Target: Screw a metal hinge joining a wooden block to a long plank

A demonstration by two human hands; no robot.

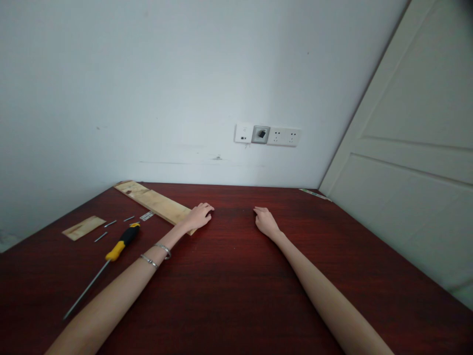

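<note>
My left hand (198, 217) rests palm down on the dark red wooden table (236, 276), holding nothing, with its fingertips just past the end of a long pine board (153, 203). The hand touches or overlaps that board's near end. My right hand (266, 222) lies bare on the tabletop further right, also holding nothing. Left of my left forearm lies a screwdriver with a yellow and black handle (122, 241), its long shaft pointing toward me. Beyond it are a short wood piece (84, 228), several thin metal nails or screws (110, 223), and a small metal hinge plate (147, 216).
The table meets a white wall at its far edge, with a wall socket panel (268, 134) above it. A white panelled door (399, 113) stands at the right. A thin strip (315, 194) lies at the far right corner of the table. Two metal bangles circle my left wrist.
</note>
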